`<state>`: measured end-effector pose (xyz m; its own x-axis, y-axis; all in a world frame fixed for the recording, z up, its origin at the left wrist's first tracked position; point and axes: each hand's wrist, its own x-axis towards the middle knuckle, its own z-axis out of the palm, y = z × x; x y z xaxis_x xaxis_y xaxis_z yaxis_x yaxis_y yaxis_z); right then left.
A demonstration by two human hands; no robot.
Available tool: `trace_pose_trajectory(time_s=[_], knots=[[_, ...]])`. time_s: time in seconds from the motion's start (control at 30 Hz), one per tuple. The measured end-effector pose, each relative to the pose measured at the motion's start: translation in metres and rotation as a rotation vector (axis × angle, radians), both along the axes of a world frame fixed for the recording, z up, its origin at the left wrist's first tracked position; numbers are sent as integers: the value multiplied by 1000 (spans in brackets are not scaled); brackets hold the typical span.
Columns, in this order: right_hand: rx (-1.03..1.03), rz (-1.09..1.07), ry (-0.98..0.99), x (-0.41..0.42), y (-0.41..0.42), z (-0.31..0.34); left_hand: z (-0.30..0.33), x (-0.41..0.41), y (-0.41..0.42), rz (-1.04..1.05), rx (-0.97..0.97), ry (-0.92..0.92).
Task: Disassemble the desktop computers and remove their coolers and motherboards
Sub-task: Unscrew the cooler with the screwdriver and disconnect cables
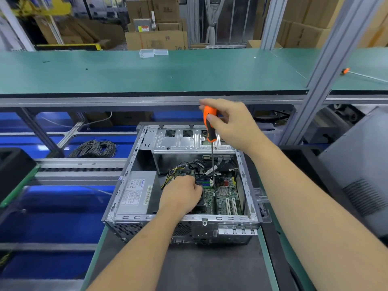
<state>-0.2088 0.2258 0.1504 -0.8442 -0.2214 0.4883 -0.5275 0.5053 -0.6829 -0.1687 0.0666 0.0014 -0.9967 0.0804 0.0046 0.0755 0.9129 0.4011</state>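
Motherboard (225, 193) green, bare in open case (243, 177)

screwdriver (210, 124): orange-black handle | circuit board (225, 196): green | computer case (210, 141): silver | upper shelf (147, 70): green

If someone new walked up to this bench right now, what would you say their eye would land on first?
Most likely the orange-and-black screwdriver, held upright by the right hand above the open computer case, its shaft reaching down to the green motherboard. Next, the left hand reaching into the case beside the grey power supply. Behind, a long green shelf spans the view.
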Motion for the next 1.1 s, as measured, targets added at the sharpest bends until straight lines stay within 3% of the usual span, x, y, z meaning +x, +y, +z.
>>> trace_pose_trajectory(time_s=[0.17, 0.27, 0.43, 0.57, 0.7, 0.83, 1.0, 1.1], knots=[[-36, -168, 80, 0, 4, -4, -1, 0, 0, -5, -5, 0], [-59, -21, -18, -1, 10, -2, -1, -1, 0, -1, -11, 4], [-21, -165, 101, 0, 10, -6, -3, -1, 0, 4, -16, -2], [-13, -10, 1, -2, 10, -5, -3, -2, -1, 14, -9, -4], [1, -170, 119, 0, 8, -7, -4, -2, 0, 13, -13, 1], [-11, -47, 27, -3, 9, -6, -5, -3, 0, 18, -18, 10], [39, -174, 112, -4, 4, -5, -6, -3, 0, 24, -15, 8], [-22, -13, -12, -3, 3, -3, -6, -3, -1, 24, -12, 10]])
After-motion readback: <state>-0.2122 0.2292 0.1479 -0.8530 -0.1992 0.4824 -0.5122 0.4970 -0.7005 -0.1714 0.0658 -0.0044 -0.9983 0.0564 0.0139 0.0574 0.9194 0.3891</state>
